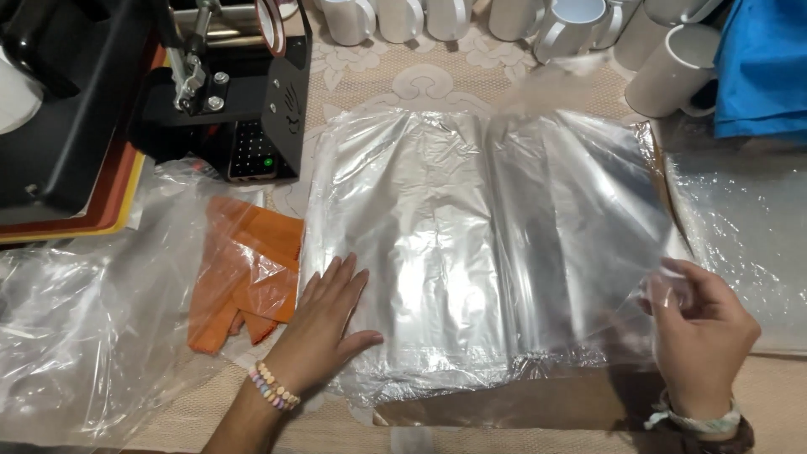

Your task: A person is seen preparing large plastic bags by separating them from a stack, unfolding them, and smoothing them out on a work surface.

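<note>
A stack of clear plastic bags (pixel 471 244) lies flat in the middle of the table. My left hand (pixel 329 321) presses flat on the stack's near left corner, fingers spread. My right hand (pixel 702 329) pinches the right edge of the top plastic sheet between thumb and fingers and lifts it slightly. A brown cardboard sheet (pixel 521 403) shows under the stack's near edge.
An orange cloth (pixel 244 277) inside a clear bag (pixel 92 319) lies to the left. A black heat press machine (pixel 143 92) stands at the back left. Several white mugs (pixel 555 25) line the back edge, a blue cloth (pixel 765 67) at the back right.
</note>
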